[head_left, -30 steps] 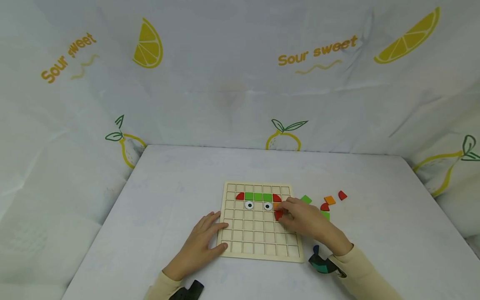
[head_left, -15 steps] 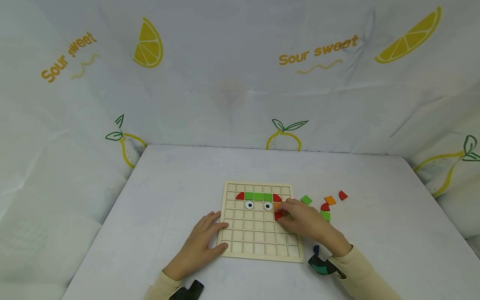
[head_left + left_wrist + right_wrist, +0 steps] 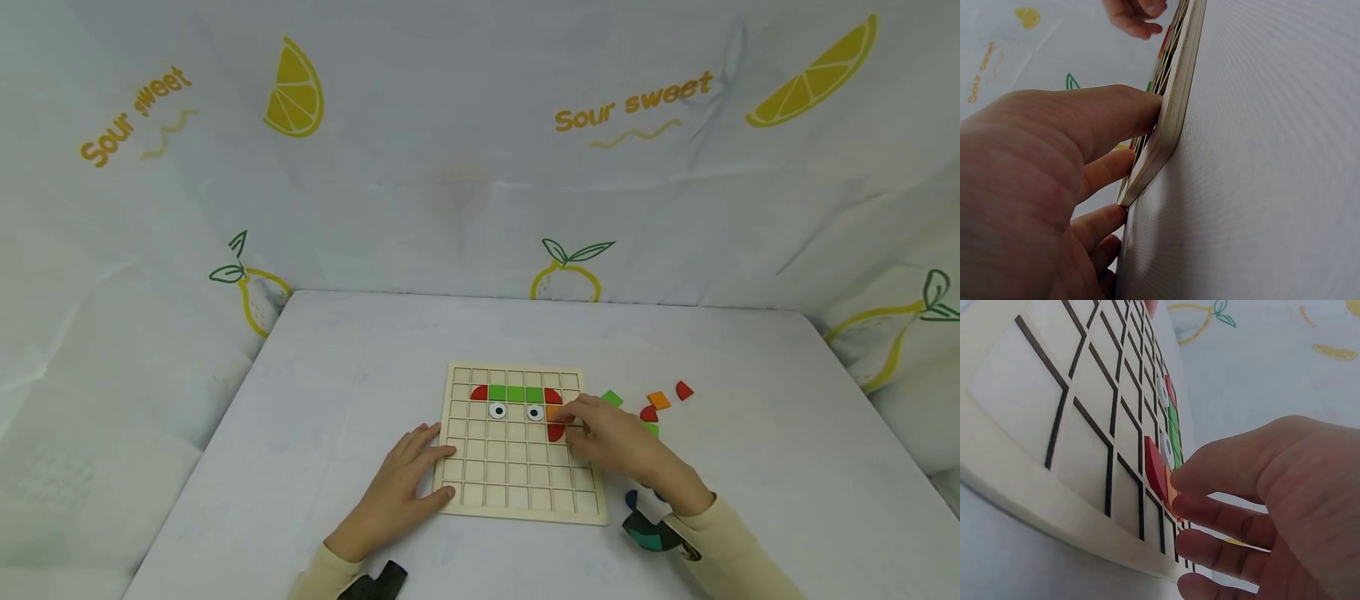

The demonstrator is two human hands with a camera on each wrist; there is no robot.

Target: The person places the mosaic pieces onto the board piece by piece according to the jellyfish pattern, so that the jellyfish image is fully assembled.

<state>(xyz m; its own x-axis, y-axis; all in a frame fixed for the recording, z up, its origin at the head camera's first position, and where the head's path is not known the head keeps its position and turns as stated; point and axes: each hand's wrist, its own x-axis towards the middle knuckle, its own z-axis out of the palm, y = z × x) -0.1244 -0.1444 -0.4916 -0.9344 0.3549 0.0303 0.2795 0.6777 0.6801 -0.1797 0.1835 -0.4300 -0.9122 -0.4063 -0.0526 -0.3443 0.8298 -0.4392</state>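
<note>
My left hand [image 3: 405, 487] rests at the left edge of a wooden grid board [image 3: 497, 475], its fingers spread. In the left wrist view, the thumb [image 3: 1138, 112] touches the board's rim. My right hand [image 3: 618, 437] is over the board's right side, fingers loosely bent. In the right wrist view, its thumb and index fingertips are at an orange square tile [image 3: 1170, 487], beside a red rounded tile [image 3: 1155, 467]; whether they touch is hard to tell. Farther up sit green square tiles [image 3: 516, 394] between red rounded ones, with two eye tiles [image 3: 497, 410] below.
Right of the board lie loose tiles: a green square [image 3: 612, 397], an orange square [image 3: 658, 401], red rounded pieces [image 3: 684, 391] and another green one partly behind the right hand. A white cloth covers the table [image 3: 360, 375]. Both wrists wear dark devices [image 3: 651, 533].
My right hand has drawn back slightly to the right, and more of the red rounded tile beneath it shows. The left hand stays where it was.
</note>
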